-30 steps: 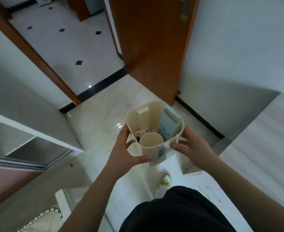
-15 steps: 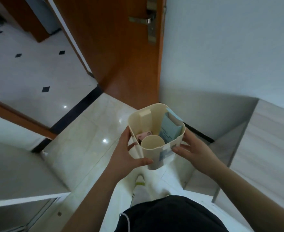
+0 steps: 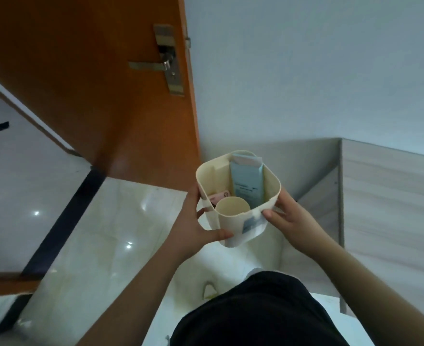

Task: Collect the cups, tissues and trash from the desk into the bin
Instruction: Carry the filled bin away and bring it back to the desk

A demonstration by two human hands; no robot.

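At centre frame, we see the cream bin [image 3: 241, 227] clasped between left hand [image 3: 193, 228] and right hand [image 3: 291, 218], both grips grasping it; paper cup [image 3: 232, 209] and blue packet [image 3: 247, 183] stand inside.

Pale glossy tiled floor [image 3: 101, 236]; shoe [image 3: 209, 292] standing on it.

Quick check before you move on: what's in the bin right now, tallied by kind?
Inside the cream bin, held by the left hand and right hand:
Cups: 1, a cream paper cup
Pale blue packs: 1, standing upright
Pink wrappers: 1, partly hidden
Total: 3 visible; anything beneath them cannot be seen.
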